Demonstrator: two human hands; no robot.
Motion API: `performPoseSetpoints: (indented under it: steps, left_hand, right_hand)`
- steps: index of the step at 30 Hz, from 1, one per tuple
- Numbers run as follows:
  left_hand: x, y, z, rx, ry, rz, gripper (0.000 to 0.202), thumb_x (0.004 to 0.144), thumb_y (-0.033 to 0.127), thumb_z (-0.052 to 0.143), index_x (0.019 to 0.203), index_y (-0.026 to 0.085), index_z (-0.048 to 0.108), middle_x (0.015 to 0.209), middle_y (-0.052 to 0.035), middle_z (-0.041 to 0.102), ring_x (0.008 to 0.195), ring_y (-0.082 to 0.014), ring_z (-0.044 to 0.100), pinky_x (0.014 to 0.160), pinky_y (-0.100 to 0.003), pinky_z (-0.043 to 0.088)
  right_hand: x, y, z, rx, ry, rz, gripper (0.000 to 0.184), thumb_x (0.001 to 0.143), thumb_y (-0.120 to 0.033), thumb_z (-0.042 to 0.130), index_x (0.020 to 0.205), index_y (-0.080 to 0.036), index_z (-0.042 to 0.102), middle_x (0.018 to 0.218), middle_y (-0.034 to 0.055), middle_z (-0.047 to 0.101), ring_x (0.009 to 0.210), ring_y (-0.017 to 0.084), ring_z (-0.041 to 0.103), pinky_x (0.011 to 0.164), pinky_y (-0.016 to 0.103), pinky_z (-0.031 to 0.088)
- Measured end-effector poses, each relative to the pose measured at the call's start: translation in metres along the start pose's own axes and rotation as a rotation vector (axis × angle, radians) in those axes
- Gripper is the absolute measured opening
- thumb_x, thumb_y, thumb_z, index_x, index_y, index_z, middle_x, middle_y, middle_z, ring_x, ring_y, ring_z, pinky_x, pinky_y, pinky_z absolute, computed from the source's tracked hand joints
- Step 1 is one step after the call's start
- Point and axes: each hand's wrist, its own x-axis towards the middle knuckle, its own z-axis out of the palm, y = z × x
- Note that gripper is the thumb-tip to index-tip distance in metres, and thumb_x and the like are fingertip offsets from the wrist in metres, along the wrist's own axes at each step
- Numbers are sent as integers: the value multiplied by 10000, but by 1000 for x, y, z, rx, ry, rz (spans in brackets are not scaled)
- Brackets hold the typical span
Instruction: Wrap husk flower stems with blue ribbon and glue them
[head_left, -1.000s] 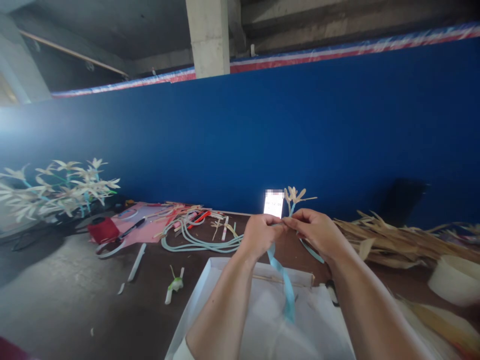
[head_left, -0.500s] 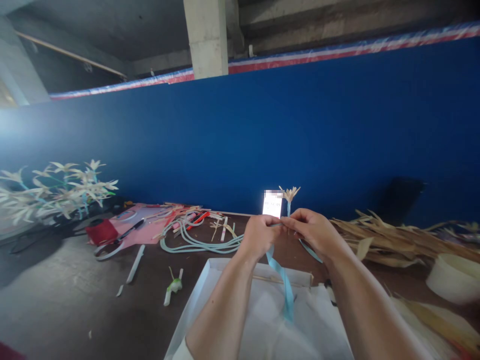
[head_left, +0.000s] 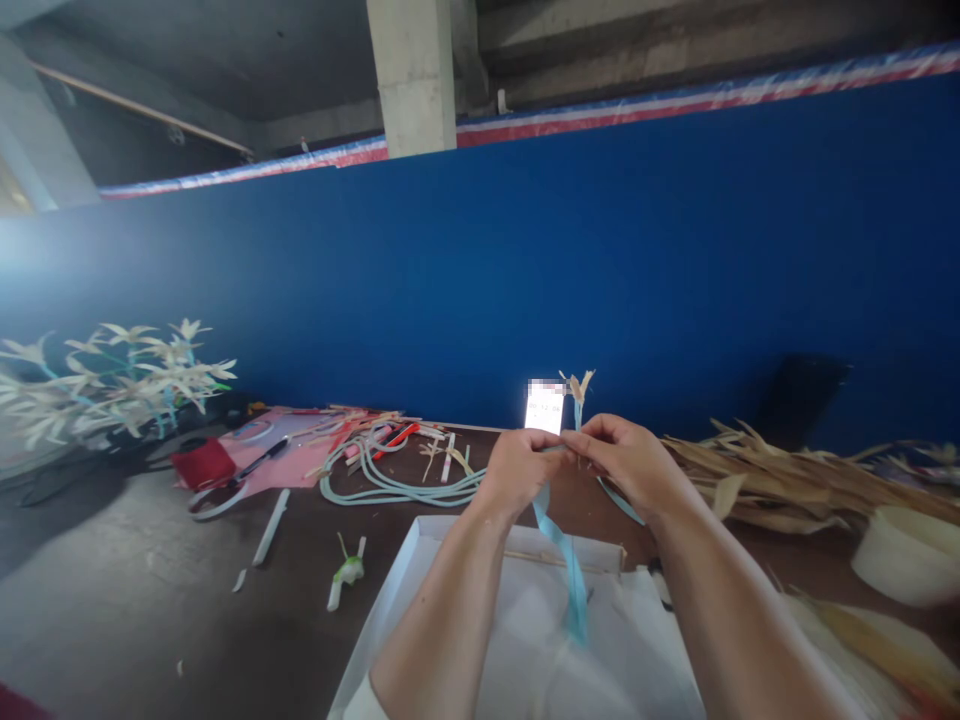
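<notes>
L hand [head_left: 517,472] closed in pinch, apparently on blue tape [head_left: 574,580]; R hand [head_left: 624,462] pinching stem of flower [head_left: 579,388], ctr-right of frame. Exact grip hidden from me. For neat wrap, prob. best: tape taut, angled, stem twirled slowly. Qty: 2 hands, 1 held flower, 1 tape strip, 1 phone [head_left: 544,410], 1 tray [head_left: 405,578] lower ctr.

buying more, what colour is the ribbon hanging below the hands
Light blue; the ribbon shows best in the head view.
</notes>
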Motion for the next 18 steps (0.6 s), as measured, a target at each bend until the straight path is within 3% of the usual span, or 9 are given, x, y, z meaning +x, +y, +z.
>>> performPoseSetpoints:
  steps: [18]
  left_hand:
    - [-3,7,-2,-23,-38,4,335,621,390,652,837,137,693,717,-17,631,625,-105,505,604,-212,387]
  right_hand:
    - [-2,-7,4,81,16,-28,318,646,-502,616,631,-200,516,558,-14,545,505,114,470,490,246,324]
